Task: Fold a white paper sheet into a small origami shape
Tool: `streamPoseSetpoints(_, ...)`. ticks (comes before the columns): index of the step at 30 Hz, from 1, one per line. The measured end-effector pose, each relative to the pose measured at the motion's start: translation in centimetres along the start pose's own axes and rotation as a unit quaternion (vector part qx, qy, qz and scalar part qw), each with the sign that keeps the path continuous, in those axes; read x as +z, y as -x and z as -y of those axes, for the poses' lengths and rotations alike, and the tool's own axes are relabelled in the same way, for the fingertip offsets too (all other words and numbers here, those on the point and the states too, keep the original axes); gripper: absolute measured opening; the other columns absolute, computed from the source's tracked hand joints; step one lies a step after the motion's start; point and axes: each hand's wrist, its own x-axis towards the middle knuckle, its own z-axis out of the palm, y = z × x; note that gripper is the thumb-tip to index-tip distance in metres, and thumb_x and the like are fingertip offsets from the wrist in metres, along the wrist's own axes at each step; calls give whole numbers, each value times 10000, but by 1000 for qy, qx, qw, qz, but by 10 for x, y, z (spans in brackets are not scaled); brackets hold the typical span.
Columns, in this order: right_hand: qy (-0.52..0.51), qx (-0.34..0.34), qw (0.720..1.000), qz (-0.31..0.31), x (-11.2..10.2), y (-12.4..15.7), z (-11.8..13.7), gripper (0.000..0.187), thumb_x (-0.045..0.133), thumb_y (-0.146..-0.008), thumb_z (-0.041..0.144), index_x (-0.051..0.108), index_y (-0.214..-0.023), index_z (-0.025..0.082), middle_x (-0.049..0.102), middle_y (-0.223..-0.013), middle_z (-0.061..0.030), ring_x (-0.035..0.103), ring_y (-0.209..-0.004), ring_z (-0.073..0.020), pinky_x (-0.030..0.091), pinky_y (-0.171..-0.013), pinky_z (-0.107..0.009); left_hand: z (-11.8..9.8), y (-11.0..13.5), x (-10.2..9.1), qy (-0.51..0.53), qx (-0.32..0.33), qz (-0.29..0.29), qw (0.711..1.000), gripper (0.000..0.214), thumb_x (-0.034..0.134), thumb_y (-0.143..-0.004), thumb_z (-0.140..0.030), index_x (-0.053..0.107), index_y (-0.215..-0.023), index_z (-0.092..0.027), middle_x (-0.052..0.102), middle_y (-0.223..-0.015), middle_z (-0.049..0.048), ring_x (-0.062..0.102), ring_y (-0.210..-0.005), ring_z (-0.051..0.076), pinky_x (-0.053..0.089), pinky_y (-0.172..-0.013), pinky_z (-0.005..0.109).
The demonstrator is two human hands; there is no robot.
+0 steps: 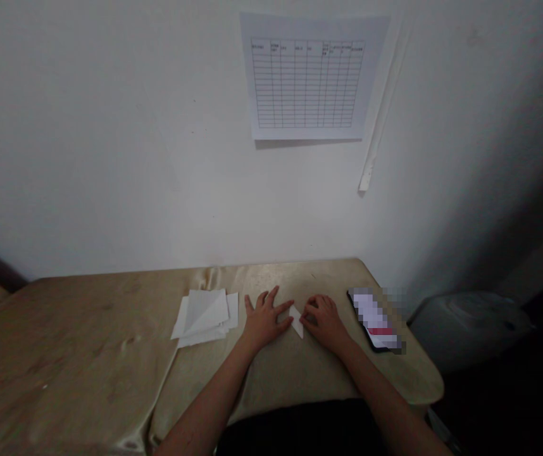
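Observation:
A small piece of folded white paper (296, 322), roughly a slanted diamond in outline, lies on the table between my hands. My left hand (264, 315) rests palm down with its fingers spread, its thumb and index fingertips at the paper's left edge. On the other side, my right hand (323, 322) is curled, with thumb and fingertips closed on the paper's right edge. Left of my left hand sits a loose pile of white paper sheets (205, 316); the top one has a diagonal crease.
A phone (376, 322) with a blurred screen lies on the right of the cloth-covered table (86, 342). The white wall behind carries a printed table sheet (307, 82) and a narrow strip (380, 120). Beyond the table's right edge stands a greyish container (466, 326).

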Motion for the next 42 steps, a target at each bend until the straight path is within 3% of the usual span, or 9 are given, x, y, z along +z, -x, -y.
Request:
streamPoseSetpoints(6,-29,6,1000,-6,0,0,-1,174,699,-879,282,754,-1040,319,591,-1161,-60,498,-1181,-250,353,-1083,-439,-4,0,-1,17,10,-21,1000,557,639,-902,-463,505,-1433,-362,422,-1553,109,393,-1407,322,117,-1173,703)
streamPoseSetpoints(11,-37,6,999,-11,2,-1,-3,138,688,-893,275,775,-997,306,613,-1127,-62,507,-1156,-246,370,-1063,-428,-7,-1,-7,45,39,-14,998,172,670,-893,-364,728,-1048,-317,501,-1495,27,406,-1386,303,123,-1185,673)
streamPoseSetpoints(14,-43,6,999,-19,3,-2,-4,116,697,-887,268,774,-971,290,621,-1104,-58,514,-1131,-236,375,-1051,-414,-7,-1,-7,56,35,-4,998,115,660,-901,-358,746,-961,-311,547,-1466,-6,426,-1365,300,152,-1174,677)
streamPoseSetpoints(22,-30,7,999,-19,2,-3,-4,66,728,-842,269,775,-884,287,644,-1107,-45,510,-1143,-243,343,-1075,-435,-5,0,-9,29,-7,16,999,310,638,-893,-493,696,-1196,-466,473,-1547,-53,425,-1369,340,217,-1145,679)
streamPoseSetpoints(32,-56,14,998,-5,1,-2,-4,56,740,-834,279,777,-876,287,651,-1134,-43,492,-1200,-254,313,-1103,-443,-4,2,-3,-6,-12,-1,1000,453,601,-889,-574,581,-1337,-507,424,-1576,19,375,-1407,388,157,-1116,756)
streamPoseSetpoints(38,-79,22,997,6,-1,-1,-5,89,783,-795,301,768,-882,283,629,-1150,-42,499,-1199,-249,329,-1100,-435,-3,2,-2,2,-2,15,1000,499,585,-923,-515,510,-1414,-471,365,-1605,46,338,-1437,363,146,-1141,735)
streamPoseSetpoints(42,-86,21,996,11,-1,-1,-5,96,802,-781,302,764,-868,286,628,-1151,-30,499,-1202,-239,334,-1096,-419,-4,1,-4,18,37,25,999,483,586,-947,-421,481,-1402,-544,326,-1623,12,326,-1448,341,170,-1132,738)
